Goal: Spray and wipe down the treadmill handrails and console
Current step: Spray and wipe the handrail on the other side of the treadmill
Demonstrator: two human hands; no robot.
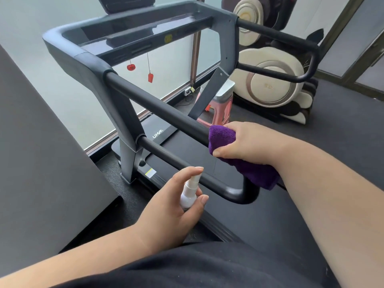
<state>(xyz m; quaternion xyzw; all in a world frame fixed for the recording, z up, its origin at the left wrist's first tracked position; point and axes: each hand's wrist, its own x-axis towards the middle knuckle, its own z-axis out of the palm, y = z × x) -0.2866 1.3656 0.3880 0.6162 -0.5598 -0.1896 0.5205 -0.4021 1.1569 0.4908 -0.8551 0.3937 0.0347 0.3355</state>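
**Purple cloth on the upper handrail, spray bottle held below**

Purple cloth (pixel 226 142) is wrapped over the upper bar of the near handrail (pixel 158 109), and I see my right hand (pixel 247 142) gripping it there, fingers curled around cloth and bar. My left hand (pixel 174 206) holds the small white spray bottle (pixel 189 194) just beside the lower bar, one finger resting on the nozzle top. The console (pixel 133 36) is farther ahead, well apart from both hands.

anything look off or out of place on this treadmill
Nothing looks spilled or damaged. The red safety key and its clip hang loose under the console, normal for an idle machine. The right hand holds the purple cloth on the upper handrail.
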